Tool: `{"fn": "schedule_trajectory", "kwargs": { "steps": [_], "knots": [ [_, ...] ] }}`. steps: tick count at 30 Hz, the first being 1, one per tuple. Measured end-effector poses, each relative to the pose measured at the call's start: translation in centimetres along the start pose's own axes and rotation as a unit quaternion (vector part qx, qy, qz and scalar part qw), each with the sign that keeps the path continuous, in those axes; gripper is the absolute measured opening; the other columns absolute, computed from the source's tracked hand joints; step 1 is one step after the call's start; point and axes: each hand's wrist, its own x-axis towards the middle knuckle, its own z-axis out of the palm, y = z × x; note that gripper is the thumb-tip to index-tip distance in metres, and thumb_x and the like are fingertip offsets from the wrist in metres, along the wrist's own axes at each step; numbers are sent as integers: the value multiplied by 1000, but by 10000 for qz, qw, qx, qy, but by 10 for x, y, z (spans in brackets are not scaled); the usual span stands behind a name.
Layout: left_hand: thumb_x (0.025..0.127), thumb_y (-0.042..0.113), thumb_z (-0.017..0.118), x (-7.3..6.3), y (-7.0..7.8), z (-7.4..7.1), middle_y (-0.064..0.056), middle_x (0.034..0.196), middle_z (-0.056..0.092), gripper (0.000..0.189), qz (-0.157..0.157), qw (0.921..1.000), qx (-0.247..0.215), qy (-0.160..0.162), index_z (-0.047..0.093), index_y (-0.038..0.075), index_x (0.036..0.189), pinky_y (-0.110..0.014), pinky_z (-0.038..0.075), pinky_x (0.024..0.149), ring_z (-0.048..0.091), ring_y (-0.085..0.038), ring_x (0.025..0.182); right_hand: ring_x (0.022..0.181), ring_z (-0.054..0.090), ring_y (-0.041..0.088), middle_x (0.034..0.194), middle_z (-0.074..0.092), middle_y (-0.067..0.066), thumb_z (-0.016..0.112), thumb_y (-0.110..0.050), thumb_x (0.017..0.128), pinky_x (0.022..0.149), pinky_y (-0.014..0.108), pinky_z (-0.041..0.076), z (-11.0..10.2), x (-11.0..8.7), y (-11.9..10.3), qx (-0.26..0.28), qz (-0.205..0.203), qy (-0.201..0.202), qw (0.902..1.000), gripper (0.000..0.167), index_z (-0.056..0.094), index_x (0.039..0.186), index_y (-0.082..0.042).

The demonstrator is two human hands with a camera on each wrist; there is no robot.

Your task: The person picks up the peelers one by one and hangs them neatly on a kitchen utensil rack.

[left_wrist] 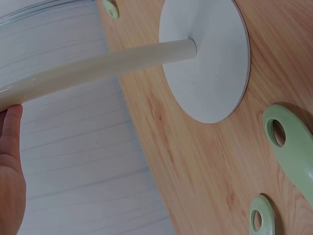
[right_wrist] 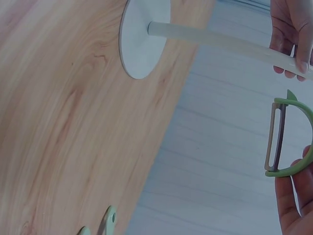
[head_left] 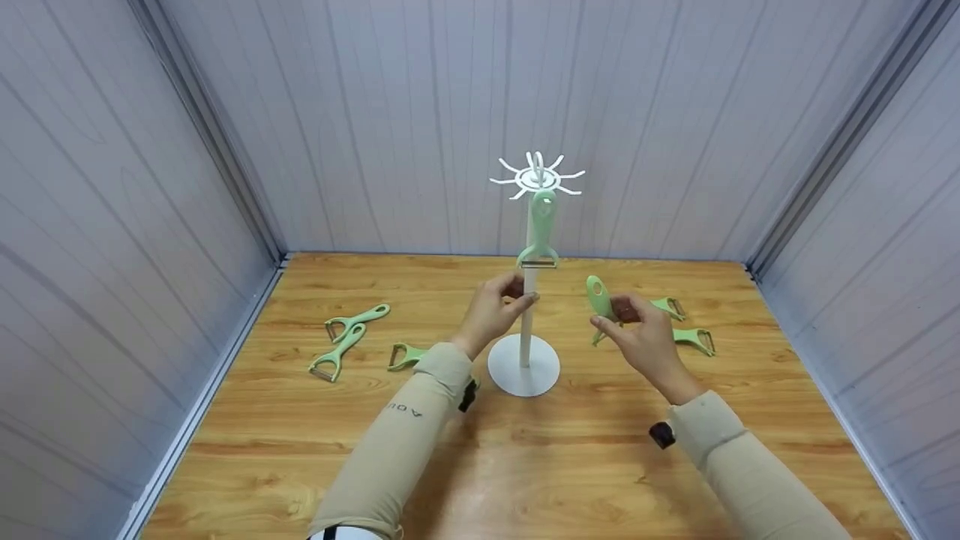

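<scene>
A white stand with a round base [head_left: 510, 375], an upright pole [head_left: 527, 330] and a ring of hooks [head_left: 538, 178] stands upright on the table. My left hand [head_left: 491, 311] grips the pole between thumb and fingers, about midway up. From a front hook hangs a light green peeler [head_left: 541, 225], blade end down. To the right of the pole, my right hand [head_left: 643, 337] holds another green peeler [head_left: 598, 295] with its holed handle up. In the right wrist view that held peeler's blade [right_wrist: 277, 137] faces the pole's lower side, apart from the stand.
Two green peelers [head_left: 339, 352] lie at the left of the wooden table [head_left: 570, 465]. Another peeler [head_left: 405, 355] is partly hidden by my left sleeve. Beyond my right hand lie two more, an upper peeler [head_left: 670, 307] and a lower peeler [head_left: 695, 341]. Pale panels [head_left: 390, 135] enclose the table.
</scene>
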Motion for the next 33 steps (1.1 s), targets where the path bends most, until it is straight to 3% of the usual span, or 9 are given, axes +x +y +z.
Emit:
{"fn": "schedule_trajectory", "kwargs": {
  "steps": [17, 23, 33],
  "knots": [
    [104, 13, 76, 1, 0, 0, -15, 107, 80, 20, 65, 10000, -6, -36, 74, 0, 119, -36, 64, 90, 76, -25, 99, 84, 65, 0, 98, 77, 15, 88, -8, 92, 81, 11, 53, 2, 14, -20, 278, -331, 274, 9987, 27, 75, 113, 2],
    [104, 16, 76, -1, 0, 0, -13, 108, 79, 21, -86, 9999, -40, -93, 74, 2, 120, -35, 64, 88, 75, -23, 99, 81, 67, -1, 92, 78, 15, 88, -3, 90, 79, 13, 55, 1, 16, -29, 425, -632, 444, 9961, 25, 76, 111, 3],
    [103, 10, 75, 1, -1, 0, -16, 105, 79, 20, 79, 9999, -98, -44, 74, -1, 120, -51, 63, 94, 75, -28, 98, 83, 67, -2, 94, 78, 17, 89, -2, 89, 82, 13, 55, -2, 24, -46, 536, -739, 591, 9941, 27, 75, 111, 5]
  ]
}}
